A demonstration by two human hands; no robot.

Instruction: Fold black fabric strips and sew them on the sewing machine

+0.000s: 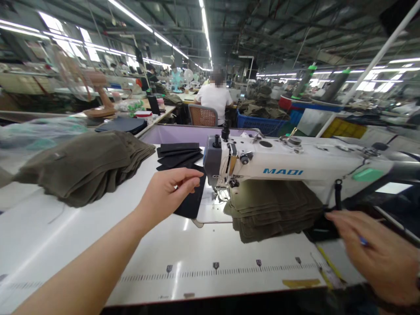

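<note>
My left hand (172, 188) hovers over the table just left of the needle area of a white sewing machine (278, 162). Its thumb and forefinger are pinched together; anything between the fingertips is too small to make out. Behind and below it lie flat black fabric pieces (187, 205). At the right, my right hand (377, 249) has its fingers curled, with the tips by a dark piece at the table's right side. A bit of a blue object (363, 240) shows in that hand. Under the machine arm sits a stack of olive-brown fabric pieces (272, 214).
A larger pile of olive-brown pieces (85, 162) lies on the left of the white table (210, 249), which has a printed ruler along its front. Folded black strips (180, 148) lie behind. Beyond are a blue crate (262, 124) and a seated person (215, 98).
</note>
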